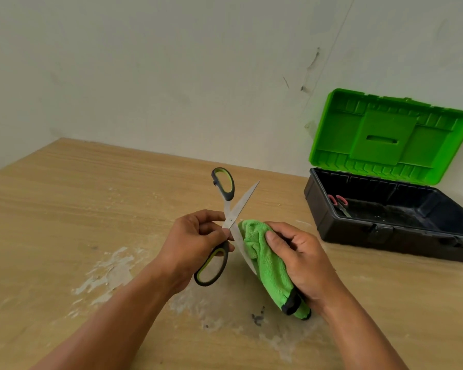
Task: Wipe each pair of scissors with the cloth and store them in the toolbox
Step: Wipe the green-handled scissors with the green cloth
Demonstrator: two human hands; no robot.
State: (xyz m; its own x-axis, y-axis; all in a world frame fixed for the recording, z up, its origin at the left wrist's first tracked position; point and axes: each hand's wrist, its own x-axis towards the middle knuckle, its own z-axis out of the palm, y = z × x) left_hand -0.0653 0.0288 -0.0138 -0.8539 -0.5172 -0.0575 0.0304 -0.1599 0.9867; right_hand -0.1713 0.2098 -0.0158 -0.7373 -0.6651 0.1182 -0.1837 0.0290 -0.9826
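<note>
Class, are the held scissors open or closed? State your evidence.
Open: the scissors form an X, blades spread apart, one against the cloth.

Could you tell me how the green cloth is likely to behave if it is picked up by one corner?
Probably floppy: the green cloth bunches and droops in the right hand. It is likely light for its size, and its fluffy pile should not feel slippery.

single head-worn view, forward and down, close above hands and wooden table (64, 209)
</note>
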